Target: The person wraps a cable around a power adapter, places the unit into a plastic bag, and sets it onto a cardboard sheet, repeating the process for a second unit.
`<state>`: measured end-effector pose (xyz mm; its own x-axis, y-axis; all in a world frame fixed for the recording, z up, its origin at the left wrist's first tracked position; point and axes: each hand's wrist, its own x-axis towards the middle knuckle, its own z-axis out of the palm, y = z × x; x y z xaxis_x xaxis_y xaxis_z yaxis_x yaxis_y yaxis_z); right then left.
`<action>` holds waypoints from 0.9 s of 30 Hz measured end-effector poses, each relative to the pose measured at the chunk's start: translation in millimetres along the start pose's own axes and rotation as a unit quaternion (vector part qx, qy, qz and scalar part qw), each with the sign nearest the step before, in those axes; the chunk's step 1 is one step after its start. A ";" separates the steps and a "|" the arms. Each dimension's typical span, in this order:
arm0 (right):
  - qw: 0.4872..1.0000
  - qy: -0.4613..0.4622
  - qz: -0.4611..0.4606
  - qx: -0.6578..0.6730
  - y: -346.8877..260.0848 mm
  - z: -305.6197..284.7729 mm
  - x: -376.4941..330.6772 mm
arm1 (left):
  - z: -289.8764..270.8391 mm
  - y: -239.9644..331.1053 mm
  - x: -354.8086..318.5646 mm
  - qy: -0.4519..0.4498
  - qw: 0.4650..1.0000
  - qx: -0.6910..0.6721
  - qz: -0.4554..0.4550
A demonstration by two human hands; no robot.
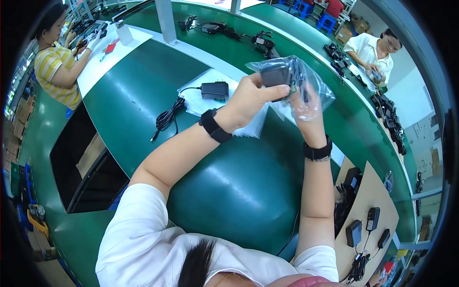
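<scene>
A dark grey, boxy plastic power adapter [276, 75] sits half inside a clear, crinkled plastic bag [306, 81], both held up in the air above the curved green worktop [239, 182]. The left hand [248, 98] has its grip clamped on the adapter, thumb along its lower edge and fingers behind, so the block can be steered into the bag's mouth. The right hand [303, 107] is inside or behind the film, fingers closed on the bag from below; that keeps the opening spread and the bag steady against the push.

Just below and left of the adapter in the picture lies a stack of flat clear bags [210, 95], within easy reach of the left hand, and on it rests a second black adapter [214, 89] whose coiled black cord [167, 117] trails off the stack onto the green surface. Right of the held adapter and lower, a brown cardboard sheet [373, 201] carries several more black adapters.
</scene>
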<state>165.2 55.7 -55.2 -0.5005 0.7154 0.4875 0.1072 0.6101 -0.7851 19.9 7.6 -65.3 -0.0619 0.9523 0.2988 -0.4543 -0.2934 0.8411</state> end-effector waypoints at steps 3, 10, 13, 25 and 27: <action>0.992 -0.011 -0.102 -0.074 11.9 -0.3 7.3 | -11.7 -2.7 7.1 -0.024 0.999 -0.026 -0.029; 0.966 -0.038 -0.175 -0.187 11.2 -0.5 7.6 | -7.7 -1.5 4.8 -0.032 0.986 -0.138 -0.082; 0.963 -0.045 -0.166 -0.206 7.3 3.5 5.3 | -10.5 -8.4 5.7 0.024 0.987 -0.122 -0.098; 0.992 0.077 0.004 0.104 1.8 1.1 5.3 | -9.6 3.1 7.9 0.040 0.989 -0.138 -0.026; 0.992 0.063 -0.022 0.106 1.4 8.3 3.5 | -9.1 0.8 8.4 0.054 0.992 -0.115 -0.013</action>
<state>156.5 56.2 -57.7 -0.3871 0.7350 0.5568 -0.1013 0.5663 -0.8179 11.0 16.1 -66.1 -0.1366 0.9662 0.2186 -0.6461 -0.2542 0.7197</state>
